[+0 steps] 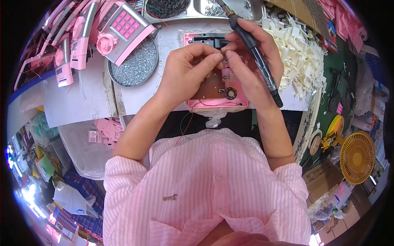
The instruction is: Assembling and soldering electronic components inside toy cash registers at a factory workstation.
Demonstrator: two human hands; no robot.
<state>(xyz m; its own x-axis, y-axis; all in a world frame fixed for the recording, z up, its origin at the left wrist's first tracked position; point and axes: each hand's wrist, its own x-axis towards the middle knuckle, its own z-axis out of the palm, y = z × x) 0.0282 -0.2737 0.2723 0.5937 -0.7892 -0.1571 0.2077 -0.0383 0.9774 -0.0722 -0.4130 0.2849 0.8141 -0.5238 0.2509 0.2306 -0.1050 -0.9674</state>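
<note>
A pink plastic housing (pixel 242 99) lies on the table in front of me, with a brown circuit board (pixel 201 88) inside. On it are a black round part (pixel 230 93), a small pink block and a black strip (pixel 203 40). My left hand (pixel 186 69) is closed over the board, its thumb and index finger pinched on something too small to make out. Beside it, my right hand (pixel 256 61) brings its thumb to the same spot. A long black-handled tool (pixel 256 51) with a metal shaft lies slantwise in the right hand's grip, its shaft pointing up and left.
A round dish of screws (pixel 135 65) stands left, beside several pink toy telephones (pixel 123 30). A metal tray (pixel 197 17) with small parts is at the back. White plastic pieces (pixel 293 49) are heaped right. Thin wires (pixel 188 119) hang over the front edge. A yellow fan (pixel 357 158) stands lower right.
</note>
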